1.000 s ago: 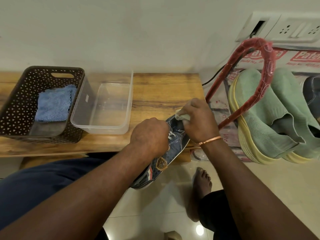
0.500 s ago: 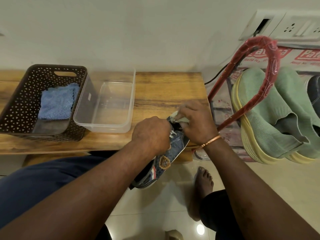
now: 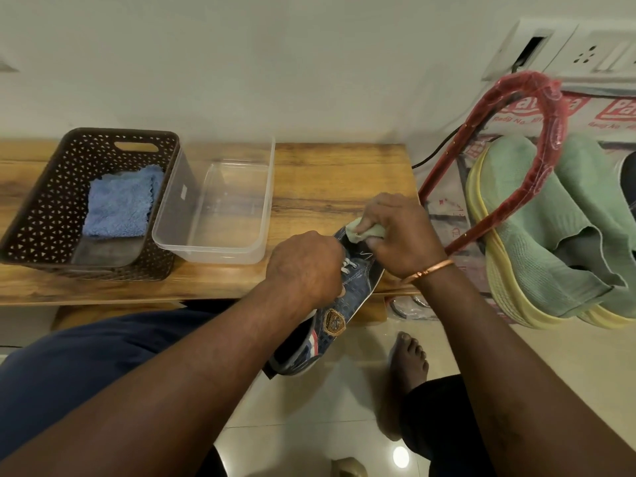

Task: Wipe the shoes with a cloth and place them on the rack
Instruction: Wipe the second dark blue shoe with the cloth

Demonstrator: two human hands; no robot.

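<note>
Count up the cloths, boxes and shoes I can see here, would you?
Cloths: 2, blue terry towel, pale green cloth in right hand.
Containers: 2, brown perforated plastic basket, clear plastic tub.
Shoes plainly seen: 3, blue denim sneaker, two green knit yellow-soled shoes.
Total: 7.

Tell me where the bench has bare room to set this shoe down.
Bare wood lies between the clear tub and the bench right end, behind the right hand. A thin strip runs along the front edge before basket and tub. The left half is crowded by those two.
</note>
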